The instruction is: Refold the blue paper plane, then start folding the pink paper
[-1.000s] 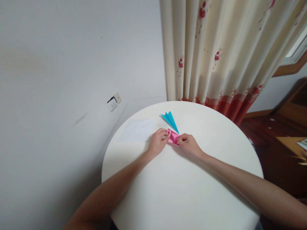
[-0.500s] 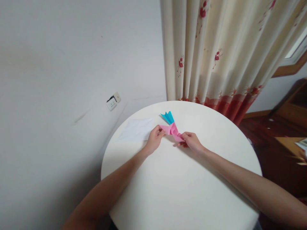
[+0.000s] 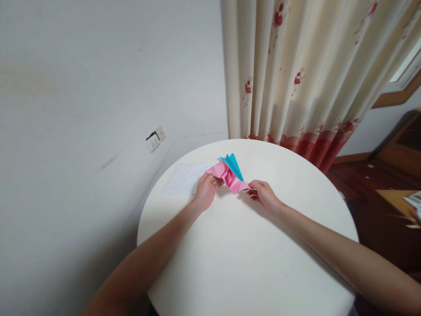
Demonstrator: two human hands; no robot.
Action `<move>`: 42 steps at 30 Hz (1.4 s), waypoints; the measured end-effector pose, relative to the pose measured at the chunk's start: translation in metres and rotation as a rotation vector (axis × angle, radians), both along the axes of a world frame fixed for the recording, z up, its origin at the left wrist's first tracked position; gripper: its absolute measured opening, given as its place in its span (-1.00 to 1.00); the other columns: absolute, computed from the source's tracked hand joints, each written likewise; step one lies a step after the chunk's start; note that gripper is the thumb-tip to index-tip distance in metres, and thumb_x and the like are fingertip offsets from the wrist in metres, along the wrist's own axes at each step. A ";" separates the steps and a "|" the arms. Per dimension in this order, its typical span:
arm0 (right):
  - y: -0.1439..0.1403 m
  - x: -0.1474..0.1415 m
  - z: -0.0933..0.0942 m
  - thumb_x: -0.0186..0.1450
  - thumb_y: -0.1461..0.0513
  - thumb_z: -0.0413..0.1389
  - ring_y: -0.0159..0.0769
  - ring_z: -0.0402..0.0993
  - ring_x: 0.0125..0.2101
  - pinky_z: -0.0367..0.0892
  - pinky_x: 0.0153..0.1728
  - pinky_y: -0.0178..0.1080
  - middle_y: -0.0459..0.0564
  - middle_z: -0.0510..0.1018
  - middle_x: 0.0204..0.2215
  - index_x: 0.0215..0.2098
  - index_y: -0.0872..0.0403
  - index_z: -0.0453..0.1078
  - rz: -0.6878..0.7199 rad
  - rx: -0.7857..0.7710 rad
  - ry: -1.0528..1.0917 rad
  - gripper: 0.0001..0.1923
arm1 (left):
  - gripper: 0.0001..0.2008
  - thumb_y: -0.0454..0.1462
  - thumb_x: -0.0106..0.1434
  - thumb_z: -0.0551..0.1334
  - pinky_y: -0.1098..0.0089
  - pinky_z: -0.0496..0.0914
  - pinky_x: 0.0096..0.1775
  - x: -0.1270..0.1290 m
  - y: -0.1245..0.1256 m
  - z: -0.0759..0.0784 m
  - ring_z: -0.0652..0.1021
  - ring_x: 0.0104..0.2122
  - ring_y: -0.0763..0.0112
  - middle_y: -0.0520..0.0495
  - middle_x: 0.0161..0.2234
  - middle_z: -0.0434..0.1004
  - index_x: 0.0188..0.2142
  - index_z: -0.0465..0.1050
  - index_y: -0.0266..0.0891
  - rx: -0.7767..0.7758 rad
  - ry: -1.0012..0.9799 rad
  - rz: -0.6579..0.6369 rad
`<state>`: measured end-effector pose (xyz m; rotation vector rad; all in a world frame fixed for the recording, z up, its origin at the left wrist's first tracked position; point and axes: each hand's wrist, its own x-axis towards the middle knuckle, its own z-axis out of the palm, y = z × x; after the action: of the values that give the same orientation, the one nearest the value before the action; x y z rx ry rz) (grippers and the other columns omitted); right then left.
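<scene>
Grey wall (image 3: 82,87) fills the left, with a socket (image 3: 154,139) low on it, close to the round white table (image 3: 243,263). Table's far-left rim sits near the wall; its far edge nearly meets the curtain (image 3: 305,74).

Left to right across the far part of the top: white sheet (image 3: 182,179) lying flat by the left rim; left hand (image 3: 205,189), fingers pinched on the left end of the pink paper (image 3: 226,175), which is partly unfolded, creased and raised off the surface; blue folded paper (image 3: 234,164) just behind it, partly covered; right hand (image 3: 265,195), fingertips gripping the pink paper's right corner.

Near half of the table is bare apart from both forearms. Right of the table, dark wooden floor (image 3: 378,210).
</scene>
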<state>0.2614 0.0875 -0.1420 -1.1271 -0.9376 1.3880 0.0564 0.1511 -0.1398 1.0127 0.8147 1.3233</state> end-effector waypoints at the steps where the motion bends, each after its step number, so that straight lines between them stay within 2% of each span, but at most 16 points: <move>1: 0.000 0.000 -0.001 0.10 0.18 0.17 -0.37 0.43 -0.52 0.21 -0.59 -0.40 0.05 0.56 -0.49 -0.54 0.11 0.37 0.006 -0.018 -0.025 -0.84 | -0.78 -0.16 0.17 0.25 0.32 0.52 -0.14 0.000 0.000 0.000 0.61 -0.28 0.40 -0.07 -0.26 0.57 -0.26 0.31 -0.20 -0.021 0.001 0.014; 5: -0.001 -0.002 -0.002 0.16 0.20 0.13 -0.38 0.44 -0.54 0.17 -0.62 -0.41 0.11 0.57 -0.50 -0.51 0.15 0.41 0.080 -0.095 -0.103 -0.83 | -0.78 -0.16 0.15 0.24 0.38 0.53 -0.29 0.000 0.000 -0.001 0.58 -0.38 0.43 -0.02 -0.33 0.54 -0.31 0.26 -0.21 -0.009 0.036 0.093; 7: -0.002 -0.003 -0.003 0.19 0.19 0.10 -0.38 0.43 -0.55 0.16 -0.62 -0.40 0.14 0.58 -0.47 -0.49 0.15 0.41 0.126 -0.117 -0.148 -0.81 | -0.77 -0.15 0.17 0.24 0.39 0.53 -0.37 0.001 -0.001 -0.001 0.58 -0.40 0.42 -0.01 -0.33 0.53 -0.27 0.27 -0.21 0.072 0.128 0.152; 9: -0.001 -0.005 -0.006 0.21 0.15 0.11 -0.38 0.40 -0.57 0.15 -0.62 -0.37 0.10 0.58 -0.47 -0.43 0.13 0.40 0.114 -0.077 -0.239 -0.81 | -0.77 -0.13 0.20 0.23 0.40 0.53 -0.44 0.001 -0.004 0.000 0.58 -0.45 0.41 0.02 -0.37 0.50 -0.25 0.28 -0.21 0.165 0.248 0.183; 12: 0.001 -0.006 -0.009 0.21 0.07 0.15 -0.33 0.40 -0.51 0.24 -0.52 -0.31 -0.01 0.56 -0.44 -0.28 0.09 0.41 -0.006 0.160 -0.438 -0.75 | -0.77 -0.11 0.21 0.24 0.41 0.53 -0.48 0.001 -0.008 0.003 0.56 -0.52 0.43 0.08 -0.46 0.44 -0.32 0.26 -0.19 0.259 0.362 0.165; 14: 0.001 -0.006 -0.007 0.27 0.04 0.10 -0.28 0.43 -0.40 0.31 -0.37 -0.25 0.00 0.57 -0.35 -0.24 0.08 0.43 -0.089 0.346 -0.536 -0.72 | -0.75 -0.11 0.21 0.26 0.42 0.52 -0.49 0.002 -0.012 0.006 0.56 -0.53 0.41 0.10 -0.50 0.40 -0.36 0.23 -0.18 0.300 0.410 0.163; 17: -0.003 -0.003 0.001 0.37 0.04 -0.04 -0.22 0.44 -0.24 0.34 -0.24 -0.21 0.06 0.56 -0.22 -0.22 0.08 0.43 -0.211 0.479 -0.552 -0.68 | -0.77 -0.13 0.22 0.26 0.44 0.52 -0.49 0.002 -0.019 0.008 0.58 -0.48 0.39 0.08 -0.48 0.40 -0.40 0.24 -0.17 0.370 0.506 0.194; 19: -0.009 -0.001 0.009 0.38 0.06 -0.03 -0.18 0.43 -0.15 0.36 -0.21 -0.18 0.09 0.52 -0.12 -0.12 0.06 0.40 -0.321 0.557 -0.550 -0.70 | -0.79 -0.16 0.23 0.25 0.45 0.52 -0.49 0.003 -0.022 0.009 0.58 -0.46 0.38 0.07 -0.47 0.40 -0.41 0.26 -0.17 0.411 0.566 0.219; 21: -0.016 0.000 0.017 0.36 0.09 0.03 -0.13 0.40 -0.04 0.36 -0.10 -0.11 0.12 0.46 -0.02 -0.01 0.02 0.36 -0.404 0.705 -0.620 -0.71 | -0.80 -0.18 0.24 0.24 0.46 0.50 -0.50 0.003 -0.023 0.008 0.57 -0.47 0.39 0.06 -0.47 0.39 -0.42 0.26 -0.17 0.435 0.610 0.238; 23: -0.024 0.000 0.022 0.34 0.13 0.09 -0.08 0.35 0.05 0.29 0.03 -0.02 0.13 0.44 0.02 0.03 0.00 0.35 -0.405 0.869 -0.741 -0.69 | -0.82 -0.19 0.25 0.23 0.46 0.49 -0.48 0.003 -0.023 0.007 0.57 -0.47 0.38 0.05 -0.47 0.41 -0.41 0.26 -0.17 0.450 0.649 0.251; 25: -0.029 -0.003 0.025 0.33 0.15 0.12 -0.04 0.32 0.10 0.21 0.10 0.03 0.13 0.44 0.04 0.05 -0.01 0.35 -0.328 0.967 -0.881 -0.68 | -0.82 -0.20 0.26 0.23 0.46 0.48 -0.46 0.004 -0.023 0.007 0.57 -0.46 0.38 0.04 -0.47 0.42 -0.41 0.27 -0.17 0.459 0.672 0.254; 28: -0.031 -0.008 0.022 0.32 0.13 0.16 -0.01 0.30 0.12 0.10 0.13 0.05 0.12 0.45 0.08 0.09 -0.02 0.34 -0.140 0.973 -1.096 -0.62 | -0.82 -0.20 0.26 0.23 0.47 0.47 -0.46 0.005 -0.025 0.007 0.58 -0.47 0.38 0.05 -0.49 0.42 -0.41 0.26 -0.17 0.470 0.679 0.237; 30: -0.029 -0.010 0.018 0.34 0.13 0.16 -0.04 0.32 0.08 0.04 0.14 0.05 0.12 0.48 0.03 0.08 0.01 0.36 -0.061 0.932 -1.203 -0.64 | -0.81 -0.20 0.26 0.24 0.48 0.45 -0.49 0.005 -0.027 0.008 0.59 -0.48 0.38 0.06 -0.49 0.42 -0.41 0.25 -0.17 0.469 0.666 0.214; 34: -0.023 -0.010 0.011 0.38 0.17 0.11 -0.15 0.39 -0.12 0.01 0.11 0.01 0.05 0.54 -0.25 -0.21 0.05 0.44 -0.032 0.839 -1.310 -0.87 | -0.79 -0.20 0.25 0.25 0.49 0.42 -0.54 0.007 -0.030 0.007 0.61 -0.50 0.35 0.06 -0.49 0.44 -0.42 0.24 -0.17 0.428 0.606 0.161; 37: -0.020 -0.009 0.009 0.36 0.19 0.14 -0.20 0.38 -0.19 0.03 0.06 -0.04 0.00 0.52 -0.35 -0.41 0.07 0.39 -0.028 0.790 -1.288 -0.81 | -0.79 -0.17 0.25 0.25 0.46 0.45 -0.52 0.008 -0.029 0.006 0.61 -0.52 0.34 0.05 -0.50 0.46 -0.39 0.26 -0.18 0.378 0.541 0.111; 42: -0.019 -0.007 0.011 0.33 0.25 0.12 -0.28 0.36 -0.33 0.12 -0.14 -0.16 -0.06 0.50 -0.47 -0.49 0.07 0.32 0.021 0.788 -1.084 -0.77 | -0.79 -0.14 0.25 0.25 0.45 0.46 -0.48 0.005 -0.022 0.007 0.57 -0.51 0.38 0.02 -0.46 0.49 -0.35 0.31 -0.21 0.363 0.494 0.112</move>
<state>0.2546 0.0684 -0.1314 -1.1821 -2.0180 0.2044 0.0618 0.1288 -0.1324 1.6435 1.0296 1.3631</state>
